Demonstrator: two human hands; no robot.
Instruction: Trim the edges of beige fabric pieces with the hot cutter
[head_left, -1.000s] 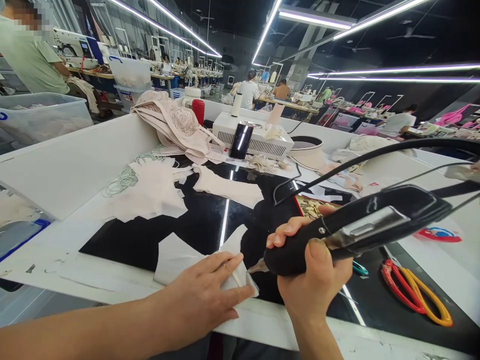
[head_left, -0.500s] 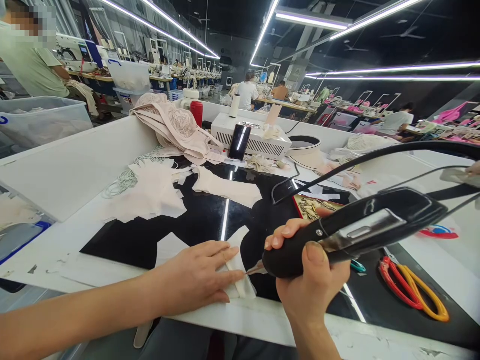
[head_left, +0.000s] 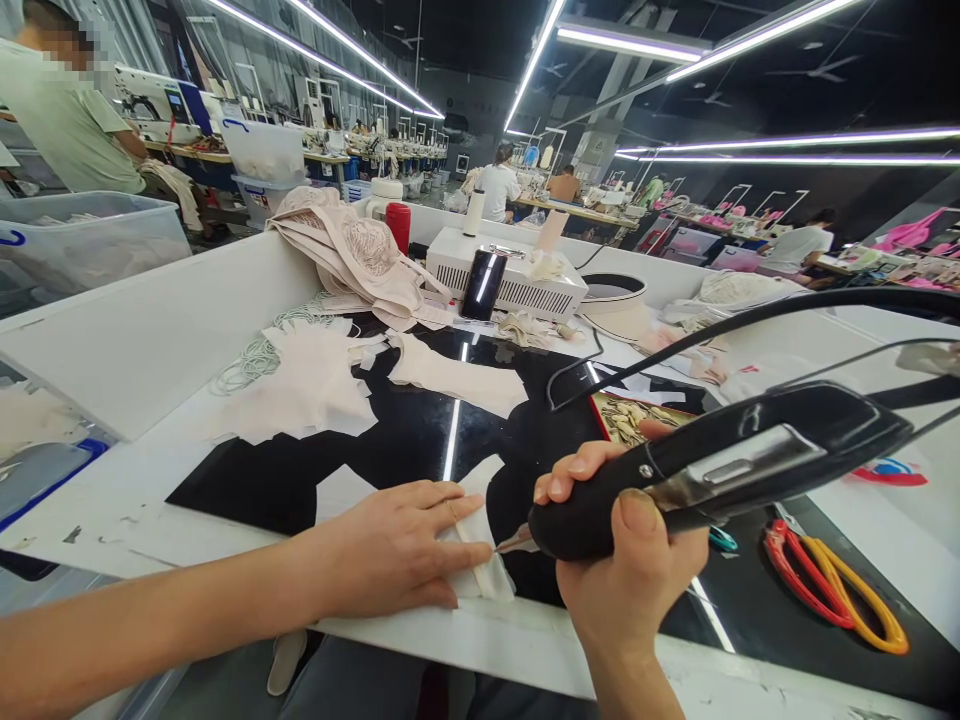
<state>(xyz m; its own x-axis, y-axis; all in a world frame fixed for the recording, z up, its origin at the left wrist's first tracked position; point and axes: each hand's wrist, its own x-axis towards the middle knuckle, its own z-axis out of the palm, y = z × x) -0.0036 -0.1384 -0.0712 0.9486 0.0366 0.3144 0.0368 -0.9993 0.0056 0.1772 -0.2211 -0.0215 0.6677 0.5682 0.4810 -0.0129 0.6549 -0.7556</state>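
My left hand lies flat with its fingers stretched out, pressing a small cream fabric piece against the black board. In my right hand is a black corded hand tool with a metal plate on its side. Its pointed metal tip is at the fabric's edge, close beside my left index fingertip. I cannot make out whether the tip touches the cloth. Part of a pale piece shows beyond my left wrist. Farther back on the board lies a longer beige fabric piece.
Red-and-yellow-handled scissors lie at the right, near a tray of small metal parts. Stacked beige bras and a vented white box stand at the back. The tool's black cable arches across the right side. A person works at far left.
The view has shifted slightly. My left hand remains on the fabric, and the tool's tip stays beside my fingertip.
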